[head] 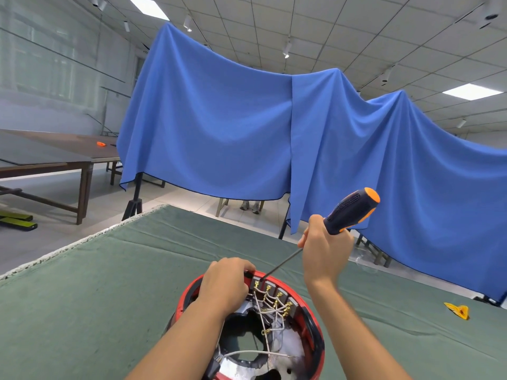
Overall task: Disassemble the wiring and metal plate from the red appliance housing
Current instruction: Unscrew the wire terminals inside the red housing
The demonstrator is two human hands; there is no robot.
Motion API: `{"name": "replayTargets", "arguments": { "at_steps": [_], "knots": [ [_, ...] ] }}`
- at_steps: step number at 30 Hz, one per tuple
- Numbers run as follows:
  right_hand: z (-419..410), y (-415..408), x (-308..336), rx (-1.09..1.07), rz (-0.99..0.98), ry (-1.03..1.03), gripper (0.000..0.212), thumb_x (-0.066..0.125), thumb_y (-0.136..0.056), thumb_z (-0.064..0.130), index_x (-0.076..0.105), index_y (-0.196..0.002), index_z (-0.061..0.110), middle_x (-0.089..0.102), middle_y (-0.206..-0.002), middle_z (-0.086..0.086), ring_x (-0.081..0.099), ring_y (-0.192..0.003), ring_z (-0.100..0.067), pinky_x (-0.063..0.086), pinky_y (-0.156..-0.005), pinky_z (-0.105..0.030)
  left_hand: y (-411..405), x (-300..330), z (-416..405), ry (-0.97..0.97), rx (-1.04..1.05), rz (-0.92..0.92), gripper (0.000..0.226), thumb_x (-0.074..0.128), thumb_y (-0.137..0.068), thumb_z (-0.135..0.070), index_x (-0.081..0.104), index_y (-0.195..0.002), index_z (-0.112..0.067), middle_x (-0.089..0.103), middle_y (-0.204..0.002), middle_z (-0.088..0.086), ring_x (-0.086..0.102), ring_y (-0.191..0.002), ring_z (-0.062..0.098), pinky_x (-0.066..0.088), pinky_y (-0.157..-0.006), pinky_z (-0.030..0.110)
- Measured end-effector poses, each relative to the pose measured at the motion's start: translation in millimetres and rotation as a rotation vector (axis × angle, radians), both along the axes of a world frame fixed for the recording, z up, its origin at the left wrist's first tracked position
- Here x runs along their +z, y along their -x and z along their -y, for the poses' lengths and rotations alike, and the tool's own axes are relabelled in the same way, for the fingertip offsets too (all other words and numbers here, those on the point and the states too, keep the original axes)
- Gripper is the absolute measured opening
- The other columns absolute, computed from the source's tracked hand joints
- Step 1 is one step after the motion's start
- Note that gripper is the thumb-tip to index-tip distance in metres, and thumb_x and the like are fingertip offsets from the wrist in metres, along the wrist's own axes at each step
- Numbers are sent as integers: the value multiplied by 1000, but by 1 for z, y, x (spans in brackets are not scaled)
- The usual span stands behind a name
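The red appliance housing point(315, 333) lies open on the green cloth at the bottom centre. Inside it, white wires point(270, 307) run to a row of brass terminals point(277, 294) along the far rim. A shiny metal plate point(285, 352) with dark cut-outs fills the bottom. My left hand point(223, 285) grips the housing's far left rim. My right hand point(325, 252) holds a screwdriver point(349, 212) by its black and orange handle. Its shaft slants down left, and its tip sits at the leftmost terminal point(258, 283).
The table is covered with a green cloth point(109, 297), with its edge running up the left side. A small yellow object point(457, 310) lies at the right. Blue drapes point(247, 127) hang behind the table. Brown tables point(55, 157) stand far left.
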State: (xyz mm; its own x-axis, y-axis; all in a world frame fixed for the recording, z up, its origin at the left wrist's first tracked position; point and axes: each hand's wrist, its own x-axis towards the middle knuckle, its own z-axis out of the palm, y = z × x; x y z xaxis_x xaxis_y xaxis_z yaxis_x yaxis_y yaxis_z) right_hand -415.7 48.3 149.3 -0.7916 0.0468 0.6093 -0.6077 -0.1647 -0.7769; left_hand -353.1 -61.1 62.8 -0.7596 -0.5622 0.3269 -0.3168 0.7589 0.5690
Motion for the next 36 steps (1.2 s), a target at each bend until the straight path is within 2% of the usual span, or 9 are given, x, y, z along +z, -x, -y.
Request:
{"name": "replayTargets", "arguments": {
  "at_steps": [5,12,20,25,28,30,33,36],
  "knots": [
    [-2,-6,-7,55,-30,62,26,48,-66,16,44,-45,1,42,-33,3,36,-34,-4,33,-39,-11,1,0,-1,4,8,-14,52,46,-82,-3,60,-122,-33,64,-120,-4,52,-113,22,44,-95,34],
    [-3,-11,-8,47,-113,13,26,53,-75,3,43,-55,-10,43,-38,1,37,-35,-3,33,-38,-12,1,0,-1,11,17,-9,51,47,-82,-4,61,-120,-34,64,-119,-3,52,-113,23,41,-95,33],
    [-4,-13,-11,70,-106,29,29,52,-77,-2,43,-49,3,45,-35,4,40,-36,-2,35,-41,-9,3,-1,-1,20,18,-23,47,48,-84,-5,61,-120,-33,64,-120,-5,52,-113,22,42,-96,33],
    [-4,-13,-11,60,-86,20,30,52,-79,-5,44,-50,0,44,-36,3,39,-36,-2,35,-40,-11,4,-2,-1,18,23,-16,48,48,-85,-5,61,-121,-33,64,-120,-4,52,-113,21,43,-96,34],
    [-2,-13,-12,62,-84,-7,28,54,-78,1,45,-52,1,46,-36,2,40,-35,-2,36,-39,-12,3,-1,-1,13,26,-15,48,48,-84,-4,61,-122,-33,64,-120,-4,52,-113,21,43,-96,34],
    [-1,-13,-9,53,-62,-63,27,53,-72,17,47,-53,-1,50,-37,-1,42,-36,-5,38,-40,-16,3,-1,-1,17,23,-11,49,48,-84,-5,61,-122,-32,64,-120,-3,52,-114,22,43,-96,34],
    [0,-7,2,-11,-8,-213,30,47,-66,31,52,-49,7,60,-44,-4,51,-44,-15,46,-53,-30,3,-1,-2,30,25,-4,49,49,-85,-5,59,-125,-32,64,-122,-3,52,-115,22,44,-98,35],
    [0,-2,11,-95,23,-328,34,42,-65,38,58,-55,10,64,-48,3,57,-52,-15,47,-61,-31,2,0,-5,83,27,11,47,48,-87,-8,58,-126,-30,62,-123,-3,50,-116,21,37,-101,35]
  ]
}}
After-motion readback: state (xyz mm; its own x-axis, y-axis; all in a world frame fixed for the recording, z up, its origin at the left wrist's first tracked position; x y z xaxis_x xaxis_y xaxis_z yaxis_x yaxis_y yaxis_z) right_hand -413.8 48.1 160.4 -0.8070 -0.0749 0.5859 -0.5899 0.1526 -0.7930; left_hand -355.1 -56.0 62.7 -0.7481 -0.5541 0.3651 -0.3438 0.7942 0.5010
